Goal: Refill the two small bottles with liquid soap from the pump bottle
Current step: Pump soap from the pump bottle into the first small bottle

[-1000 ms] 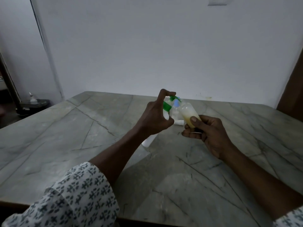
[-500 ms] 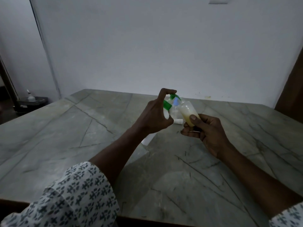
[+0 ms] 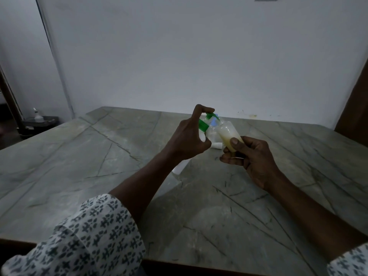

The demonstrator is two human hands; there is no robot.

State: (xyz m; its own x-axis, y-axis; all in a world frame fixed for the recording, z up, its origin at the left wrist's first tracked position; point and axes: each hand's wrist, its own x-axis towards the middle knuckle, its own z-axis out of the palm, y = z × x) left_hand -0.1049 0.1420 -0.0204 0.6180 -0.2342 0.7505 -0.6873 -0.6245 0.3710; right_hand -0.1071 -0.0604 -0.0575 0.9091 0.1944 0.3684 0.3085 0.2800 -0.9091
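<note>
while left hand (image 3: 189, 138) stays clamped on pump bottle (image 3: 205, 126), forefinger on its green head, right hand (image 3: 247, 154) grips tilted small bottle (image 3: 229, 136): nothing shifted, filling continues, roughly half full.

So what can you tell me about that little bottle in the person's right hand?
The small bottle is clear, soft-looking plastic, partly filled with pale yellowish soap. The right hand grips its lower end, thumb on top, tilting its mouth up-left against the green pump nozzle, which the left hand is pressing. It is held above the table, capless.
</note>
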